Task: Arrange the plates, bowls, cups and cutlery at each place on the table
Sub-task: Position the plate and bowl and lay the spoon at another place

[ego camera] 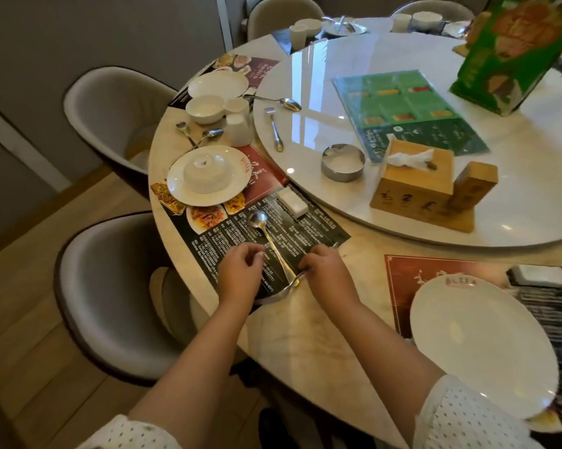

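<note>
A metal spoon (266, 238) lies on the black placemat (241, 234), bowl pointing away from me. My left hand (241, 270) hovers over the mat with fingers curled just left of the spoon's handle; whether it touches anything is unclear. My right hand (325, 270) pinches the end of a second piece of cutlery (284, 288), which curves toward the table edge under the spoon's handle tip. Beyond the mat, a white plate (179, 186) carries an upturned bowl (205, 173). Another white plate (483, 345) sits on a red mat at my right.
A wrapped white packet (292, 202) lies on the mat's far end. Further left stand a plate (218, 84), bowl (205, 108), cups (239, 128) and crossed cutlery (202, 136). The turntable (305, 76) holds a spoon, fork, ashtray (342, 162), tissue box (415, 183) and menus. Chairs (111, 293) ring the table.
</note>
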`<state>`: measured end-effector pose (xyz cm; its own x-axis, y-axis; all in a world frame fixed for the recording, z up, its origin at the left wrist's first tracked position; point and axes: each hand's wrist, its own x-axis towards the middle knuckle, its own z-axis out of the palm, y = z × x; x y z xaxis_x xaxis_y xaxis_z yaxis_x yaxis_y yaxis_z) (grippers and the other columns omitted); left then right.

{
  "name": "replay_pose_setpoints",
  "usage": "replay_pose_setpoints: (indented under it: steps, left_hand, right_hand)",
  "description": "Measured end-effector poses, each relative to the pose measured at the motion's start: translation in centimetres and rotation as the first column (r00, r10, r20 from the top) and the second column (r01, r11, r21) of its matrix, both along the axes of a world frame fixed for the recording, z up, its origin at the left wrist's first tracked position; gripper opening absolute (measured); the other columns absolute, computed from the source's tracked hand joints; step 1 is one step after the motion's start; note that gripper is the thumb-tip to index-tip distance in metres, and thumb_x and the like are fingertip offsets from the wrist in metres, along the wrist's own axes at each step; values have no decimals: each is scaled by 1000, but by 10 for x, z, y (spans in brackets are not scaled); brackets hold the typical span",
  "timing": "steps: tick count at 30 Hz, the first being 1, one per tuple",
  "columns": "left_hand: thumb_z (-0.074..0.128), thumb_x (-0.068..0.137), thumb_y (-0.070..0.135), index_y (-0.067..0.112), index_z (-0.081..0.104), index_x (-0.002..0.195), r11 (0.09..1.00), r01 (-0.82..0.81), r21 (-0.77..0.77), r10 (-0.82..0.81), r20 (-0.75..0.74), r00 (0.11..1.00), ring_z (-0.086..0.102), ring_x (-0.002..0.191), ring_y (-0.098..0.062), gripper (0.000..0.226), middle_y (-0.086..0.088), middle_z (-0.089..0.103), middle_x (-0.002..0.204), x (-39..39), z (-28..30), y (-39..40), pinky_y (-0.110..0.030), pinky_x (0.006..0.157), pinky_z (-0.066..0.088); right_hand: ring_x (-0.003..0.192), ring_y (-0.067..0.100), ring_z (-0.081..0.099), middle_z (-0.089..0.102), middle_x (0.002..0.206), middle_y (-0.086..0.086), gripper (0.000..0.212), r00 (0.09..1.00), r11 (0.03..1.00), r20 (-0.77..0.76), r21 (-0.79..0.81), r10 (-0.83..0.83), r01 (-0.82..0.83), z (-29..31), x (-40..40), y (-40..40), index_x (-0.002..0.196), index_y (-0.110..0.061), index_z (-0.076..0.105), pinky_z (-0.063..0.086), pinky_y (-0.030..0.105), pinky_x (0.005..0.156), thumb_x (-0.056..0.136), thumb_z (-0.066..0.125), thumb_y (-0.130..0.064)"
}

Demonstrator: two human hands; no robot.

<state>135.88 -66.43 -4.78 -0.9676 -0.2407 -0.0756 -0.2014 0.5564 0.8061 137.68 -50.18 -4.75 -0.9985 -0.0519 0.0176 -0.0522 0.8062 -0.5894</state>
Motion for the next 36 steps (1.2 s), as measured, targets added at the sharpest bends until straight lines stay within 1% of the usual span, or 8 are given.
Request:
replay_pose_setpoints:
  steps: [6,12,14,18,22,26,30,36]
  left_hand:
    - [53,96,35,21,70,95,979,112,169,-113,-5,994,65,84,-7,22,9,69,89,8,2,-6,-26,70,52]
    - [43,100,35,22,68,97,864,101,494,-84,-56,995,65,74,-5,28,-1,69,85,15,33,13,-20,65,52]
    - [45,101,30,23,67,96,834,109,541,-78,-81,994,65,77,-9,24,-3,68,86,21,42,31,-21,66,54]
    - [51,97,16,19,67,96,841,201,502,-188,-76,979,64,83,-13,16,-2,68,90,50,40,84,-18,63,48]
    - [58,92,16,27,65,101,874,364,321,-378,-22,926,59,94,-5,17,7,61,105,88,19,146,-16,78,45]
    - [68,84,18,27,55,123,857,440,269,-478,93,873,50,107,-5,42,8,42,124,121,0,188,-18,87,43]
    - [70,82,14,19,47,136,874,420,244,-450,85,889,54,108,-11,59,2,38,130,141,-9,204,-25,93,48]
    - [70,81,7,21,47,136,896,400,194,-422,91,902,54,106,-12,61,4,36,134,148,-8,208,-25,91,49]
  right_hand:
    - [96,18,49,60,97,0,12,999,999,-27,40,-17,18,1,5,10,85,-15,69,39,28,74,85,63,-5]
    - [79,7,49,57,87,-7,20,969,954,-22,-181,-248,240,31,27,38,78,-24,63,32,9,62,86,64,-6]
    - [74,4,50,60,87,-5,18,950,925,18,-222,-313,309,38,42,54,80,-26,62,33,9,58,88,63,-9]
    - [74,0,56,63,83,-11,10,914,882,61,-244,-401,404,46,88,95,88,-27,62,37,16,56,90,62,-18]
    - [71,3,56,63,80,-10,5,869,862,67,-107,-491,495,40,136,143,90,-26,61,32,12,54,90,61,-21]
    - [78,11,53,68,97,1,13,802,805,154,-53,-578,591,24,167,179,103,-15,65,38,21,65,92,59,-19]
    - [82,16,54,68,99,5,14,769,784,236,-45,-594,619,15,181,198,103,-15,65,44,28,70,92,59,-20]
    - [86,20,58,69,100,7,16,784,805,260,-40,-563,591,11,183,205,104,-15,67,46,30,72,92,59,-22]
